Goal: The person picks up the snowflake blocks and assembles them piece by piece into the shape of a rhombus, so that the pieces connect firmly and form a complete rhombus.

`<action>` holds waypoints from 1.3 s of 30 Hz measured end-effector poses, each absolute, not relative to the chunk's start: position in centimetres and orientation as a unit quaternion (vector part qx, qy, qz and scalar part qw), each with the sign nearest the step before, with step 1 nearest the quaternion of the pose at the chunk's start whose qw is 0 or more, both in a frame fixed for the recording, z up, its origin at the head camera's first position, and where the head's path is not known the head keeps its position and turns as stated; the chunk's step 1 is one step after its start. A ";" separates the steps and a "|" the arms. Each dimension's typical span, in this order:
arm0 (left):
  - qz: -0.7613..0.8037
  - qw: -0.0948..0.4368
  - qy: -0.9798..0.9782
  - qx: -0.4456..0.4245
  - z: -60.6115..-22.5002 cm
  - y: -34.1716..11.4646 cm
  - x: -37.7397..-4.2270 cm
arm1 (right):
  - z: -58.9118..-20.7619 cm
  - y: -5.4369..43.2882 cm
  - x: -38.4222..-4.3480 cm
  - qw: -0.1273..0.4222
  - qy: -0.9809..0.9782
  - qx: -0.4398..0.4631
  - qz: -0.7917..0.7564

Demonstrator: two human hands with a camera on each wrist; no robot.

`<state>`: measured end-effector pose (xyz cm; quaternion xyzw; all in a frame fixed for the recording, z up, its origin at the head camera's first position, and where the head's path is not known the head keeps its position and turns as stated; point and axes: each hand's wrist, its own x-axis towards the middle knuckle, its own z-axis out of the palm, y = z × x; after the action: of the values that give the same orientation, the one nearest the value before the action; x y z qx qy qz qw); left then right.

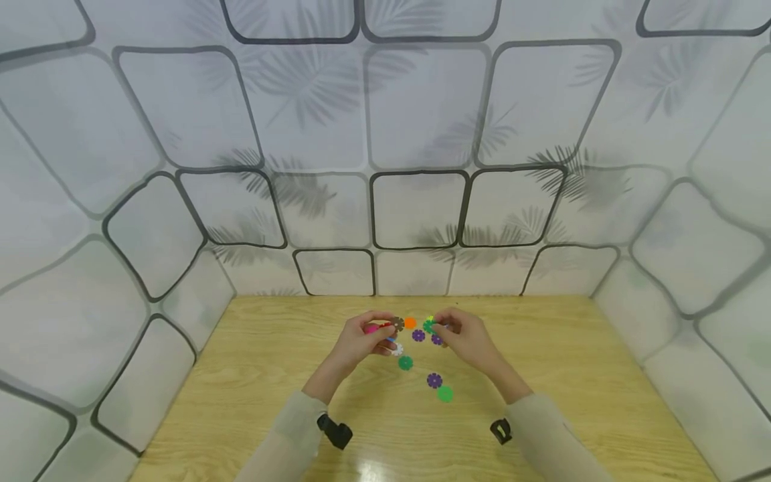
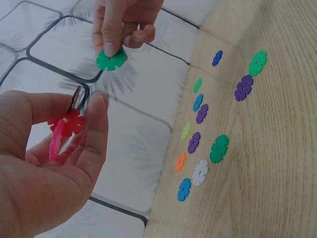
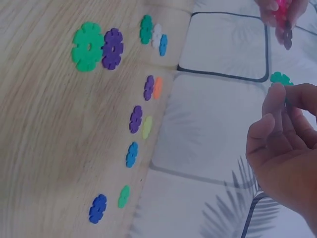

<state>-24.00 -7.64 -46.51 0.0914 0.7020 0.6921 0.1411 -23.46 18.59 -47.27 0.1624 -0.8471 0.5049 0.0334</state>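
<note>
My left hand (image 1: 354,341) holds a small joined cluster of notched plastic snowflake discs: a red disc (image 2: 71,123), a pink disc (image 2: 56,141) set across it, and a brown disc (image 1: 397,324) seen nearly edge-on in the left wrist view. Between thumb and fingers, my right hand (image 1: 468,338) pinches a green snowflake disc (image 2: 111,61) by its edge. Both hands are raised over the far part of the table, a short gap apart, and the green disc does not touch the cluster. Fingers cover part of each held piece.
Several loose discs lie flat on the wooden table (image 1: 253,402): a white disc (image 2: 200,172), an orange disc (image 2: 180,162), a yellow disc (image 2: 186,131), plus purple, blue and green ones. A purple disc (image 1: 434,380) and light green disc (image 1: 445,393) lie nearer. A patterned backdrop (image 1: 415,207) encloses the table.
</note>
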 end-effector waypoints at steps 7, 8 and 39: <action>0.695 0.140 0.698 0.101 -46.4 -7.5 -23.9 | -46.6 17.7 -23.6 0.061 -0.847 0.189 0.494; 0.696 0.139 0.697 0.102 -46.4 -7.5 -23.8 | -46.5 17.6 -23.6 0.059 -0.844 0.191 0.497; 0.710 0.164 0.667 0.156 -46.3 -7.4 -23.8 | -45.3 16.0 -23.4 0.040 -0.844 0.197 0.497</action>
<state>-23.80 -7.40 -46.26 0.1563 0.6670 0.7099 0.1635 -23.43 15.98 -45.32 0.1973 -0.8439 0.4974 0.0402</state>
